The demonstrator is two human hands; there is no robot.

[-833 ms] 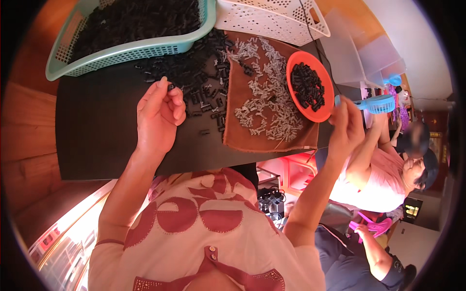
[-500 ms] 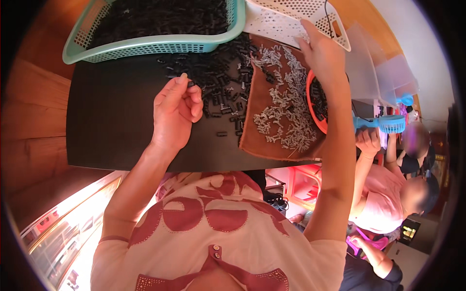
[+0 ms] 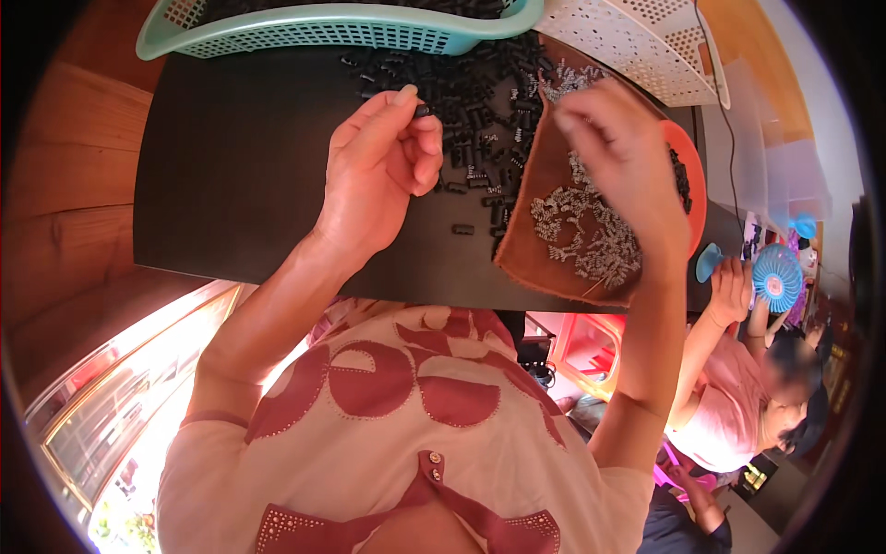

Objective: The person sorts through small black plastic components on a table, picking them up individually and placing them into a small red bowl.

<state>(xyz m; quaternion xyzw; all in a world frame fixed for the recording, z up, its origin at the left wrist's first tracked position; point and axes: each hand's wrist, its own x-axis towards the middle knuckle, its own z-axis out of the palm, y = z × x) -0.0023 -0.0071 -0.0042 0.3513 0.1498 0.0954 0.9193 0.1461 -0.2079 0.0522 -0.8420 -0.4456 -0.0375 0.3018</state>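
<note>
My left hand (image 3: 378, 166) is closed, pinching a small black plastic part (image 3: 423, 110) between thumb and fingers above the dark tabletop. Past it spreads a loose pile of similar black parts (image 3: 471, 125), some with a bit of metal spring showing. My right hand (image 3: 628, 152) hovers over the small silver metal springs (image 3: 595, 245) scattered on a brown cloth (image 3: 524, 254). Its fingers are smeared by motion, so whether they hold anything cannot be made out. Partly behind my right wrist stands an orange-red bowl (image 3: 694, 198) with black parts inside.
A green plastic basket (image 3: 323, 35) filled with black parts stands at the far edge. Beside it are a white perforated basket (image 3: 637, 55) and a dark cord (image 3: 724, 102). To the right, another person's hand (image 3: 732, 291) is near a blue fan (image 3: 777, 279).
My right hand has come back from the white basket to above the springs. The left hand keeps its black part. The view has shifted, so the table items sit farther right and higher.
</note>
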